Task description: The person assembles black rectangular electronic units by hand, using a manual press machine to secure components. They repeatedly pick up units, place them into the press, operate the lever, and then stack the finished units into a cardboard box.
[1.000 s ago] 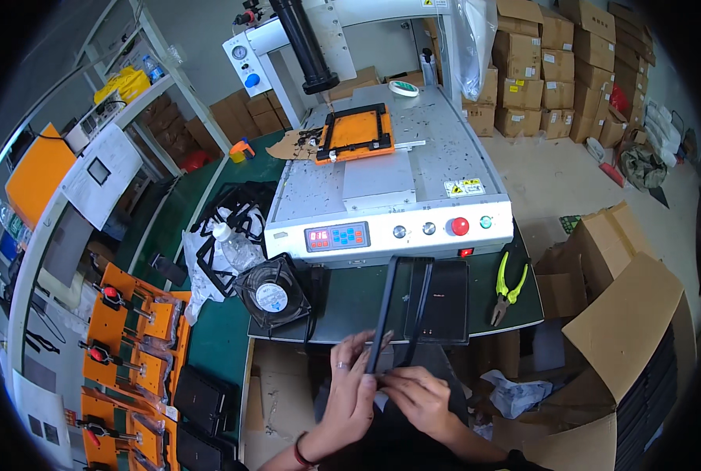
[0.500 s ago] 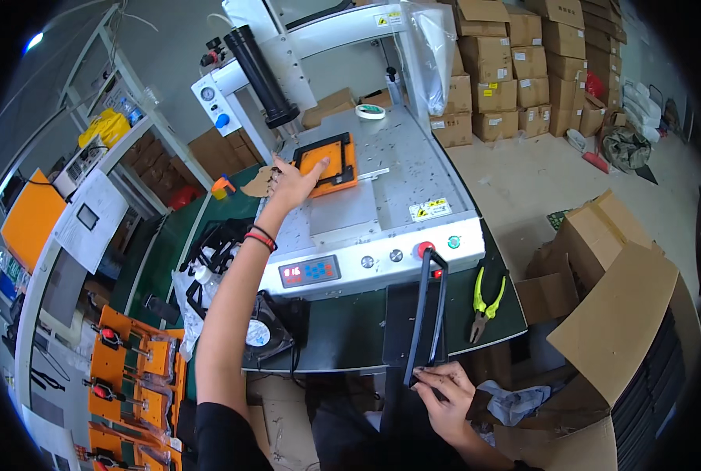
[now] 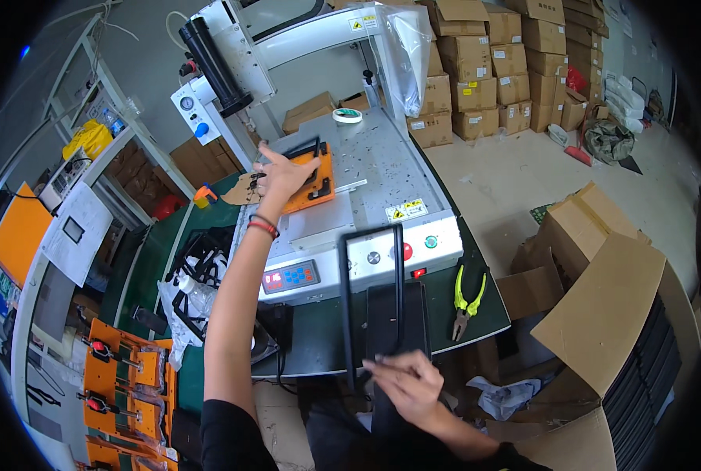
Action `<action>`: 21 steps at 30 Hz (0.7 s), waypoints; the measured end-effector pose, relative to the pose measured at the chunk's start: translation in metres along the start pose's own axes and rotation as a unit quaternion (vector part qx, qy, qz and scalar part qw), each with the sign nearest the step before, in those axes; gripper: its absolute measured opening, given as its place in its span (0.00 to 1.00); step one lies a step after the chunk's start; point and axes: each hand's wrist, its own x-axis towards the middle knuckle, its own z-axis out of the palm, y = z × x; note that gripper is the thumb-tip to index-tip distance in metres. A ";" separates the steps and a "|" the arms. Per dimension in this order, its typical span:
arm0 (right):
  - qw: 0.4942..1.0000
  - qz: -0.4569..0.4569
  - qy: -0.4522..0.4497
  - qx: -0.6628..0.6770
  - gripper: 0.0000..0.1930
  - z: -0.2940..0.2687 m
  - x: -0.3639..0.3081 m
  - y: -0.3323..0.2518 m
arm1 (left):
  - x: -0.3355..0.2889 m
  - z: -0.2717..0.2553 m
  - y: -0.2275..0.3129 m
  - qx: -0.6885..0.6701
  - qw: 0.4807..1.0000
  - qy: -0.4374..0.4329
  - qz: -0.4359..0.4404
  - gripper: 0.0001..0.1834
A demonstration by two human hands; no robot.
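Note:
On the machine's metal bed lies an orange fixture plate [image 3: 303, 202] with small black clamps. My left hand [image 3: 284, 177] reaches over it, closed on a thin black frame [image 3: 306, 147] that looks tilted up from the plate; its lower part is hidden by the hand. My right hand [image 3: 410, 383], close to my lap, pinches another black rectangular frame [image 3: 345, 298] by its lower end. That second frame stands upright before the machine's front panel, slightly blurred. Behind it, a flat black slab [image 3: 382, 318] lies on the green bench.
The desktop machine [image 3: 327, 271] has a black cylinder [image 3: 213, 67] above the bed and a tape roll [image 3: 348, 116] at the back. Yellow-handled pliers [image 3: 467, 302] lie right. An open carton [image 3: 601, 314] holds several black pieces. Orange fixtures [image 3: 123, 377] stand left.
The frame under my left hand has tilted up off the orange plate. My right hand has moved left, turning its frame to show its open face. The whole view has shifted slightly.

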 end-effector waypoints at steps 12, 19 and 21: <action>0.960 -0.111 -0.084 -0.244 0.07 0.123 0.178 0.086 | -0.336 -0.131 -0.196 -0.041 0.877 0.436 0.195 0.46; 0.938 -0.109 -0.171 -0.282 0.06 0.166 0.195 0.113 | -0.430 -0.161 -0.296 0.086 0.921 0.379 0.012 0.55; 0.947 -0.102 -0.187 -0.238 0.06 0.163 0.196 0.110 | -0.427 -0.163 -0.300 0.051 0.919 0.389 -0.022 0.53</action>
